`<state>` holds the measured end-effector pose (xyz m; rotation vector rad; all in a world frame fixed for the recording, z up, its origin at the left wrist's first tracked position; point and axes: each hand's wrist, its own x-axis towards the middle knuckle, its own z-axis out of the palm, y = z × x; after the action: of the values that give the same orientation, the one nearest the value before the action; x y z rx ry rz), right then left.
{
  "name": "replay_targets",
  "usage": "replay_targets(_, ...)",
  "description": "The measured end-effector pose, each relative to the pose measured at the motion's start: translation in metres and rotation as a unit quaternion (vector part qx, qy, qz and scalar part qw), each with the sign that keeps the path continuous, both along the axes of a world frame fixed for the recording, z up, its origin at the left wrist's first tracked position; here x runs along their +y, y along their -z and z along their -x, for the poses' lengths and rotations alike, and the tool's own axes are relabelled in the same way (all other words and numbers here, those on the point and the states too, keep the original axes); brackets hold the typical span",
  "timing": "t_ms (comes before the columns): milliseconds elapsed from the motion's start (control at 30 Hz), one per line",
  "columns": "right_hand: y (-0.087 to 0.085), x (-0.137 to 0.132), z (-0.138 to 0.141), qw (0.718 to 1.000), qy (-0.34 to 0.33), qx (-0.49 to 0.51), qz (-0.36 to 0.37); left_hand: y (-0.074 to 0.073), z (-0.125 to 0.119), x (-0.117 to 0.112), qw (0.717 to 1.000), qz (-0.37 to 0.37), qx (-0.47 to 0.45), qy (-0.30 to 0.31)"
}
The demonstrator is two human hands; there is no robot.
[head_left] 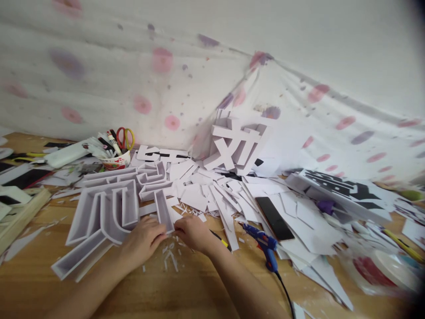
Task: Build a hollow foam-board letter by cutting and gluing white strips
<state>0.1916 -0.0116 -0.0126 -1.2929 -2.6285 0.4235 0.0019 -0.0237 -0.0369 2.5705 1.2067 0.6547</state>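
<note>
A large white foam-board character with raised walls lies flat on the wooden table. My left hand rests against its near right end, fingers curled onto the wall. My right hand meets it from the right, fingers pinched at the same end of the wall strip. Small white offcuts lie on the table just below both hands.
A blue glue gun with a black cord lies right of my right arm. A black phone sits on a heap of white scraps. Another white character leans on the spotted cloth. A cup of scissors and pens stands at the back left.
</note>
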Motion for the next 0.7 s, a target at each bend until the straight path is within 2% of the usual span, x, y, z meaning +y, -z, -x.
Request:
replay_targets(200,-0.005,0.003,0.006,0.996,-0.022,-0.083,-0.006,0.002,-0.004,0.000,1.000,-0.003,0.001,-0.014)
replay_targets(333,-0.007,0.001,0.004,0.998,-0.015,-0.067,-0.009,-0.002,-0.005,0.000,0.999,0.011,0.024,-0.018)
replay_targets(500,0.010,-0.006,0.000,1.000,0.022,0.016,0.002,-0.005,0.002,-0.002,0.997,0.031,0.061,-0.033)
replay_targets(600,0.024,-0.010,0.001,0.999,0.044,0.024,0.013,-0.001,0.003,-0.004,0.994,0.030,0.094,-0.049)
replay_targets(700,0.030,-0.011,0.004,0.999,0.047,0.001,0.015,0.002,-0.002,-0.003,0.992,0.020,0.110,-0.061)
